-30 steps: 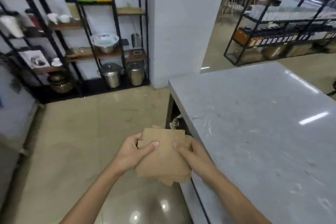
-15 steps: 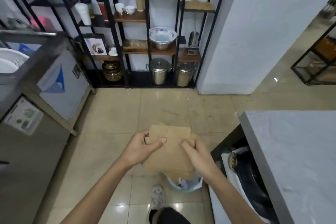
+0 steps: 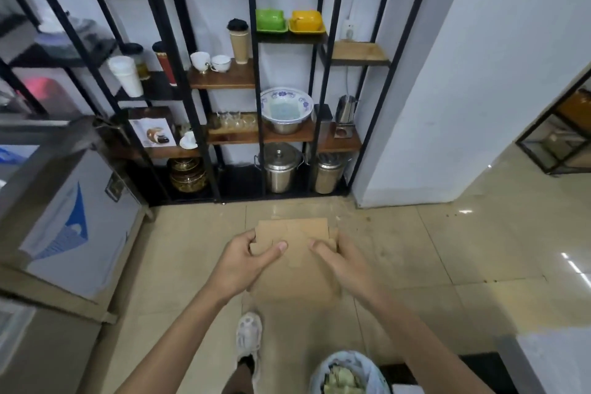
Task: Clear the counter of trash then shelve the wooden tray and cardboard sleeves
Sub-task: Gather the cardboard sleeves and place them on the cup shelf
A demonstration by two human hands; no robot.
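A flat stack of brown cardboard sleeves is held out in front of me above the tiled floor. My left hand grips its left edge with the thumb on top. My right hand grips its right edge the same way. Straight ahead stands a black metal rack with wooden shelves. One small wooden shelf at the upper right of the rack is bare. No wooden tray can be picked out. Only a corner of the grey counter shows at the lower right.
The rack holds cups, a blue-patterned bowl, steel pots and green and yellow dishes. A steel appliance stands at the left. A white pillar rises at the right. A lined bin with trash sits by my feet.
The view has swung left from the counter to face the rack, which now looks closer. The counter has slid to the lower right. Both hands have kept their hold on the sleeves.
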